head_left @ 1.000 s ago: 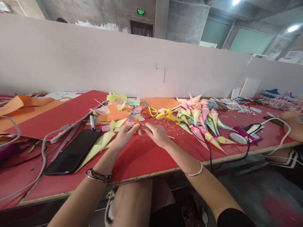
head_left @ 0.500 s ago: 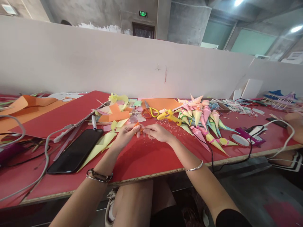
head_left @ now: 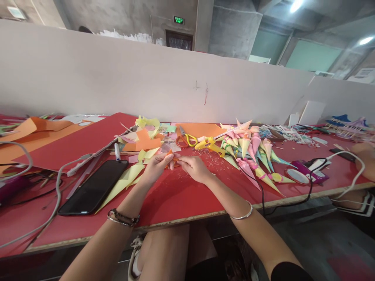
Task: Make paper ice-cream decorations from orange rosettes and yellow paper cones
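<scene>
Between my two hands is a small piece of orange paper [head_left: 170, 153], mostly covered by the fingers. My left hand [head_left: 158, 166] pinches it from the left side. My right hand [head_left: 193, 167] has its fingers closed on the paper's right side, with thumb and fingertips together. Just beyond the hands lie scissors [head_left: 191, 140] with red and yellow handles. A yellow glue gun [head_left: 209, 145] rests to the right of them, beside a heap of pastel paper cones [head_left: 252, 144]. Yellow paper pieces [head_left: 125, 177] lie left of my left hand.
A black phone [head_left: 95, 189] and a marker [head_left: 117, 151] lie on the left of the red table [head_left: 181, 203]. Paper scraps [head_left: 146, 138] are piled behind. Cables, a round mirror-like disc [head_left: 297, 175] and another person's hand [head_left: 365, 158] are at the right.
My right hand has turned slightly, its knuckles raised, and sits a little closer to the orange paper. The left hand keeps its pinch. The view has shifted a little.
</scene>
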Tool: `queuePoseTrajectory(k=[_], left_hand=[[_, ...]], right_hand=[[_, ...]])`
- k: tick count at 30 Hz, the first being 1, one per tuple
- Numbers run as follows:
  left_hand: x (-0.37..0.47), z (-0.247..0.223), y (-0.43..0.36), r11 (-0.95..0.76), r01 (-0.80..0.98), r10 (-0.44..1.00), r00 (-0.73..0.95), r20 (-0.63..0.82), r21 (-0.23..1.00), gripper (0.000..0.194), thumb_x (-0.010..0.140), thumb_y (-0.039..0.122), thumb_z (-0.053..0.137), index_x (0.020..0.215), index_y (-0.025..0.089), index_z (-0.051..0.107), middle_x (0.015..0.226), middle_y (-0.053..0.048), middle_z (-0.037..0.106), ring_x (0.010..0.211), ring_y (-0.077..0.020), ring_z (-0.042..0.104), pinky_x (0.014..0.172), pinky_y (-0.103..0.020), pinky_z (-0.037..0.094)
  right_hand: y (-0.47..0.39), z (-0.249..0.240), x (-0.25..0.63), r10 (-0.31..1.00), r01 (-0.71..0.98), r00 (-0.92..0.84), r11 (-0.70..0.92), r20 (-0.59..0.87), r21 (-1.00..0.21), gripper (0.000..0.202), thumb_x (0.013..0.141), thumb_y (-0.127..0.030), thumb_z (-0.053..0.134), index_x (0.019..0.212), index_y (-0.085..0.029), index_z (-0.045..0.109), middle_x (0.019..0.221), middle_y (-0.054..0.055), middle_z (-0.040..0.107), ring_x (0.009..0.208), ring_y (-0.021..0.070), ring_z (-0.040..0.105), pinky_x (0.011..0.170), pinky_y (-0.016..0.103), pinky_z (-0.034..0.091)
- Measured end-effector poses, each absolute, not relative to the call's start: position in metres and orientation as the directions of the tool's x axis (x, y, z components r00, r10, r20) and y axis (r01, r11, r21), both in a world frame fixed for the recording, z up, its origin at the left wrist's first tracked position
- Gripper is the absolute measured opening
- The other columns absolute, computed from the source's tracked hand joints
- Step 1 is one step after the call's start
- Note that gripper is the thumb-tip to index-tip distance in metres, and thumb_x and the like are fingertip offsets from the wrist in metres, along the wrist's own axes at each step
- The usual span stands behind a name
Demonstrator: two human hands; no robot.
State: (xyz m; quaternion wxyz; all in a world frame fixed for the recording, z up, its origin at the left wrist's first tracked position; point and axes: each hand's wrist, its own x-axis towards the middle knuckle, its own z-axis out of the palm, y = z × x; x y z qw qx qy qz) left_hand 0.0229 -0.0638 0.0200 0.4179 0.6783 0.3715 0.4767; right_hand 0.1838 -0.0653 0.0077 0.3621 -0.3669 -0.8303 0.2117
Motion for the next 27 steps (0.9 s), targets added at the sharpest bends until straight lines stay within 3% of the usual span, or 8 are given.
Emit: queuePoseTrajectory(k=[3,5,11,14,17,21,24,27], left_hand=[[0.021,0.017,-0.064,-0.348,0.009,0.889,0.319,0.328,0.937,0.037,0.071,0.048,0.055,0.054,0.015,0.055,0.043,0.003,0.047,0.052,-0.0122,0.05,0.059,-0.025,0.041],[0.021,0.016,-0.064,-0.331,-0.051,0.873,0.361,0.326,0.942,0.037,0.07,0.049,0.056,0.054,0.015,0.055,0.042,0.003,0.045,0.055,-0.0141,0.052,0.062,-0.027,0.043],[0.02,0.016,-0.065,-0.3,-0.126,0.868,0.376,0.325,0.946,0.04,0.07,0.049,0.057,0.049,0.016,0.05,0.046,0.002,0.044,0.053,-0.013,0.051,0.062,-0.028,0.043],[0.019,0.015,-0.063,-0.354,-0.054,0.908,0.219,0.357,0.934,0.039,0.072,0.044,0.056,0.046,0.016,0.048,0.049,0.001,0.047,0.052,-0.0101,0.046,0.056,-0.023,0.04],[0.018,0.013,-0.06,-0.369,0.037,0.928,0.069,0.366,0.929,0.031,0.072,0.038,0.055,0.05,0.016,0.051,0.05,0.002,0.048,0.049,-0.009,0.042,0.049,-0.021,0.036],[0.02,0.012,-0.06,-0.353,0.04,0.935,0.054,0.351,0.935,0.025,0.071,0.034,0.054,0.054,0.017,0.052,0.05,0.002,0.049,0.047,-0.0085,0.042,0.047,-0.02,0.036],[0.022,0.014,-0.063,-0.375,0.055,0.926,0.065,0.371,0.925,0.023,0.071,0.033,0.055,0.056,0.016,0.053,0.051,0.002,0.051,0.047,-0.008,0.043,0.049,-0.02,0.038],[0.024,0.019,-0.068,-0.397,0.123,0.918,0.061,0.393,0.909,0.026,0.072,0.035,0.055,0.054,0.016,0.052,0.052,0.001,0.053,0.049,-0.0085,0.045,0.051,-0.02,0.039]], right_hand=[[-0.065,0.012,0.187,0.745,0.256,-0.569,0.563,0.349,-0.786,0.032,0.089,-0.033,0.035,0.084,-0.014,0.061,0.048,-0.006,0.043,0.044,0.0058,0.039,0.05,0.019,0.034],[-0.063,0.016,0.189,0.717,0.15,-0.638,0.473,0.28,-0.868,0.033,0.089,-0.036,0.035,0.08,-0.014,0.059,0.049,-0.006,0.042,0.043,0.0048,0.037,0.049,0.019,0.033],[-0.055,0.023,0.187,0.633,0.039,-0.751,0.326,0.187,-0.945,0.032,0.089,-0.034,0.033,0.073,-0.013,0.052,0.051,-0.006,0.042,0.04,0.0039,0.032,0.044,0.019,0.03],[-0.054,0.027,0.181,0.688,0.187,-0.677,0.505,0.262,-0.843,0.03,0.09,-0.031,0.032,0.082,-0.014,0.056,0.056,-0.004,0.047,0.044,0.0053,0.036,0.047,0.02,0.032],[-0.056,0.028,0.177,0.723,0.45,-0.532,0.682,0.44,-0.576,0.023,0.088,-0.029,0.038,0.094,-0.018,0.058,0.067,0.0,0.057,0.055,0.0087,0.048,0.054,0.021,0.032],[-0.058,0.022,0.176,0.689,0.637,-0.509,0.704,0.516,-0.312,0.026,0.09,-0.028,0.035,0.101,-0.021,0.057,0.08,0.003,0.064,0.066,0.0123,0.056,0.055,0.022,0.031],[-0.057,0.017,0.177,0.671,0.687,-0.518,0.696,0.531,-0.209,0.028,0.09,-0.025,0.032,0.092,-0.018,0.059,0.08,0.005,0.064,0.068,0.0142,0.056,0.055,0.023,0.03],[-0.057,0.018,0.179,0.673,0.672,-0.526,0.704,0.521,-0.231,0.025,0.089,-0.024,0.034,0.09,-0.018,0.058,0.084,0.006,0.061,0.07,0.0142,0.054,0.054,0.023,0.029]])
